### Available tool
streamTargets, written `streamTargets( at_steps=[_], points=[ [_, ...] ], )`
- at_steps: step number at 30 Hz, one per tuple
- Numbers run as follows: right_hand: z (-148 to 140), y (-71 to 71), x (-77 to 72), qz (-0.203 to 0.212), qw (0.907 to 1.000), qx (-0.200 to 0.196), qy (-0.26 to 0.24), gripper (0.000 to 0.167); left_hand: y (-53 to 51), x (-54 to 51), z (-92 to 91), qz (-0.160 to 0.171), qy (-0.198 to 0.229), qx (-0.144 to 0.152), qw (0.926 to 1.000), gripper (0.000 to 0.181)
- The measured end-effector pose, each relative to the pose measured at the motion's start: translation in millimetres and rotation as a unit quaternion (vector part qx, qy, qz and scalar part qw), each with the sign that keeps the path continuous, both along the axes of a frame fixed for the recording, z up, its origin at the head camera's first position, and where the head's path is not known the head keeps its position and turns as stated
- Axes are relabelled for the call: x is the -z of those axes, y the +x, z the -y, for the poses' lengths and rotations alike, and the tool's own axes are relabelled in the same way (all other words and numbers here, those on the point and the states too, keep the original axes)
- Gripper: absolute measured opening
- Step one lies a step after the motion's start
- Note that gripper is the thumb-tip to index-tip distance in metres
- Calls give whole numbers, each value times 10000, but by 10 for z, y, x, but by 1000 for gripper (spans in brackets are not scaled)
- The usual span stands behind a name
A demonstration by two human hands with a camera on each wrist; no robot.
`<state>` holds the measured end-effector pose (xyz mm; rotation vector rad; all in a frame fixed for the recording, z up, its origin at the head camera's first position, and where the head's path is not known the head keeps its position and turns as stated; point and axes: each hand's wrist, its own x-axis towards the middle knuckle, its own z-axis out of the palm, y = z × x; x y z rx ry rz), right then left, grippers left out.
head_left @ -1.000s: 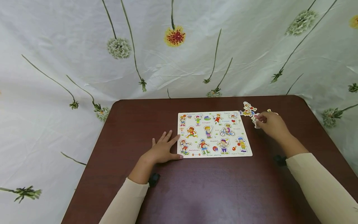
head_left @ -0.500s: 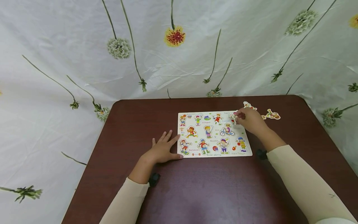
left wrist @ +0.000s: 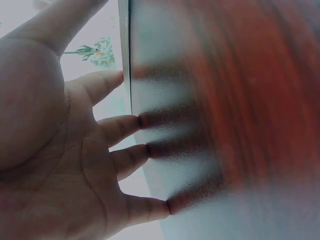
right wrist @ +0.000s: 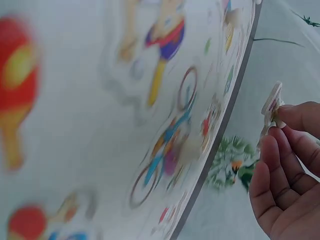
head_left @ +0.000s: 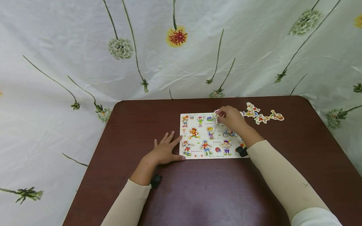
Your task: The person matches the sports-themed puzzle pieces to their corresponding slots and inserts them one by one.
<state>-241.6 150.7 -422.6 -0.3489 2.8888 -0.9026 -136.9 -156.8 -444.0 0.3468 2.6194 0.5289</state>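
Observation:
A white puzzle board point(head_left: 203, 133) printed with sporty cartoon children lies on the table. My left hand point(head_left: 161, 153) rests beside its left edge, fingers spread, with thumb and index fingertip at the board's edge. In the left wrist view, the fingertips of this hand point(left wrist: 75, 135) touch the tabletop. My right hand point(head_left: 232, 118) is over the board's upper right part and pinches a cut-out puzzle piece point(head_left: 216, 117) between thumb and fingers. The right wrist view shows the piece point(right wrist: 272, 102) edge-on, apart from the board; its picture is mostly hidden.
Several loose puzzle pieces point(head_left: 261, 119) lie right of the board, near the back of the dark brown table point(head_left: 215, 191). Behind the table hangs a white cloth point(head_left: 152, 56) with printed flowers. The right forearm covers the board's lower right corner.
My right hand has picked up a puzzle piece from beside the loose ones and carried it leftward over the board. The left hand has stayed in place.

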Motion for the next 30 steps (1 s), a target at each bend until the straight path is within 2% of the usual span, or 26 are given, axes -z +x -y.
streamTargets(
  at_steps=[8,15,30],
  points=[
    [374,-101,21,50,9998,-145,-111,18,-3,0,-1,12,32,-1,10000,92],
    [622,-161,126,276,9996,-112,22,15,-4,-2,3,15,28,-11,10000,92],
    [758,-160,209,650,9975,-136,223,12,3,-2,22,-50,15,16,10000,92]
  ],
)
